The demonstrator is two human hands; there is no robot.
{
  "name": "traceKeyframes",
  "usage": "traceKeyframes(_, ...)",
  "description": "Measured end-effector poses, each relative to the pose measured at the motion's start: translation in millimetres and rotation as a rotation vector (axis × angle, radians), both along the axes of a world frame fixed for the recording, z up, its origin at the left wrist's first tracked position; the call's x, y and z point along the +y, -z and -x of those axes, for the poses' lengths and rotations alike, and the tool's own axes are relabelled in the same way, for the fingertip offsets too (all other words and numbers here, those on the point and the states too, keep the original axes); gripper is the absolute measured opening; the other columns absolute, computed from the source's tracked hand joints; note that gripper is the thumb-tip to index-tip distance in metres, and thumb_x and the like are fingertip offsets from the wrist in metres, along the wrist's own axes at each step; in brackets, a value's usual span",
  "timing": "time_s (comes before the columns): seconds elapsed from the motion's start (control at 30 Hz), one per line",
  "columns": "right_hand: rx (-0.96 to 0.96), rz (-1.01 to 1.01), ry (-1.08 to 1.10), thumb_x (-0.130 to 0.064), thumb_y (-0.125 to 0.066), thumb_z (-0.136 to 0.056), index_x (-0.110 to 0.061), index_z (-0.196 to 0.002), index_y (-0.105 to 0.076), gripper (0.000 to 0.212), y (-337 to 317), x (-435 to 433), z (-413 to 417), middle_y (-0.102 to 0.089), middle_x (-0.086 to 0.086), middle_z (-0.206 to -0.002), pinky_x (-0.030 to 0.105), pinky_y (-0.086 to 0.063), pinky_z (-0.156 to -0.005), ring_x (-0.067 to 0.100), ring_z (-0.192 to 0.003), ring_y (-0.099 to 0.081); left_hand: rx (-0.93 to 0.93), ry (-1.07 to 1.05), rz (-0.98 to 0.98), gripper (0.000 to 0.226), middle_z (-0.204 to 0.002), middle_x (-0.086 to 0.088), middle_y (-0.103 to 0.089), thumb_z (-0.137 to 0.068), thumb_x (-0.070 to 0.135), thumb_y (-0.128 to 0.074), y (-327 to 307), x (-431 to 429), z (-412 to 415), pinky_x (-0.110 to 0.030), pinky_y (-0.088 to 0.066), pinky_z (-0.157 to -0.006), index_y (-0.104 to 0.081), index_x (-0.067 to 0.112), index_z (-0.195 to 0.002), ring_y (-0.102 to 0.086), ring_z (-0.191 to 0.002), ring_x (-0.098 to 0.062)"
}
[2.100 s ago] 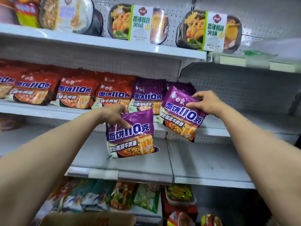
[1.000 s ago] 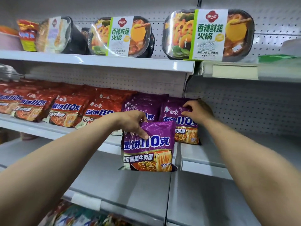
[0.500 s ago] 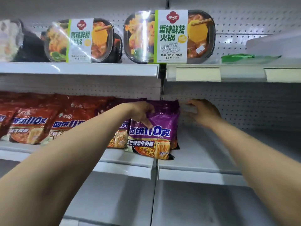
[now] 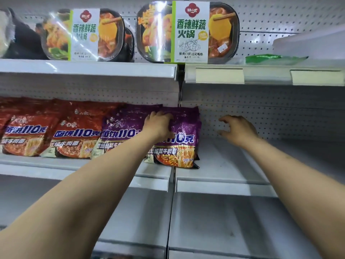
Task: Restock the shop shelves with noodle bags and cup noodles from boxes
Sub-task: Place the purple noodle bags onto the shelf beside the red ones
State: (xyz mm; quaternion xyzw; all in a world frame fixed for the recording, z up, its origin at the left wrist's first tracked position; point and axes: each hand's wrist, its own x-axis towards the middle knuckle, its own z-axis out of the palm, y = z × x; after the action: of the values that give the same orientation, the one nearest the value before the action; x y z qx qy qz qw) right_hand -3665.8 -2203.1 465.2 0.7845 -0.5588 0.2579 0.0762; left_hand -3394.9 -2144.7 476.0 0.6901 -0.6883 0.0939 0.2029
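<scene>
On the middle shelf (image 4: 220, 176) a purple noodle bag (image 4: 183, 146) stands at the right end of the row, leaning back on other purple bags. My left hand (image 4: 158, 126) grips the upper left part of that bag. To its left sits another purple noodle bag (image 4: 119, 135), then red noodle bags (image 4: 74, 135). My right hand (image 4: 237, 130) hovers over the bare shelf to the right of the bags, fingers spread, holding nothing.
The upper shelf (image 4: 89, 69) carries black hotpot trays (image 4: 188, 32) with green-and-white sleeves, and a green packet (image 4: 265, 58) lies at its right. Blank price-tag holders (image 4: 219, 75) line that shelf's edge. A perforated back panel (image 4: 270, 113) stands behind. A lower shelf (image 4: 224, 221) juts out below.
My right hand put its purple bag on the shelf and let go, now off to the right. My left hand raised the other purple bag onto the shelf in front of it.
</scene>
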Motion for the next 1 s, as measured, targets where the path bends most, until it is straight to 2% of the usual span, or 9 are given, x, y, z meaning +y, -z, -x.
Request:
traceKeyframes(0.2, 0.002, -0.081, 0.102, -0.049, -0.071, -0.086, -0.029, -0.147, -0.04, 0.071, 2.5, 59.2, -11.2, -0.055, 0.013, -0.141, 0.045, -0.051, -0.099, 0.033, -0.122, -0.057, 0.198, 0.026, 0.176, 0.075, -0.138, -0.015, -0.046, -0.077, 0.037, -0.079, 14.1, 48.3, 0.1, -0.048, -0.041, -0.104, -0.045, 0.019, -0.141, -0.04, -0.128, -0.034)
traceKeyframes(0.33, 0.006, -0.101, 0.196, -0.046, -0.073, -0.086, -0.03, -0.148, -0.038, 0.073, 13.1, 112.8, -24.3, -0.054, 0.012, -0.142, 0.045, -0.051, -0.098, 0.035, -0.123, -0.056, 0.375, 0.104, 0.172, 0.077, -0.139, -0.015, -0.041, -0.077, 0.032, -0.081, 28.7, 93.9, -6.2, -0.042, -0.042, -0.105, -0.043, 0.021, -0.142, -0.039, -0.128, -0.031)
traceKeyframes(0.53, 0.01, -0.157, 0.223, -0.045, -0.074, -0.086, -0.03, -0.148, -0.037, 0.073, 38.9, 203.6, -42.7, -0.048, 0.011, -0.147, 0.043, -0.046, -0.101, 0.034, -0.131, -0.048, 0.485, 0.152, 0.147, 0.073, -0.134, -0.013, -0.042, -0.077, 0.03, -0.082, 58.6, 172.1, -19.8, -0.037, -0.038, -0.105, -0.047, 0.022, -0.14, -0.041, -0.126, -0.029)
traceKeyframes(0.73, 0.006, -0.211, 0.229, -0.041, -0.073, -0.088, -0.026, -0.148, -0.039, 0.07, 67.7, 296.7, -57.4, -0.047, 0.009, -0.148, 0.042, -0.045, -0.103, 0.031, -0.131, -0.048, 0.502, 0.183, 0.081, 0.073, -0.146, -0.014, -0.035, -0.075, 0.029, -0.084, 93.1, 245.5, -28.8, -0.042, -0.036, -0.11, -0.047, 0.02, -0.138, -0.038, -0.133, -0.032)
traceKeyframes(1.0, -0.006, -0.339, 0.255, -0.042, -0.073, -0.087, -0.025, -0.146, -0.044, 0.068, 128.2, 380.2, -60.1, -0.047, 0.009, -0.149, 0.043, -0.043, -0.106, 0.032, -0.134, -0.046, 0.47, 0.186, -0.059, 0.071, -0.142, -0.016, -0.037, -0.079, 0.031, -0.08, 146.4, 321.7, -32.4, -0.045, -0.036, -0.109, -0.045, 0.021, -0.14, -0.034, -0.133, -0.035)
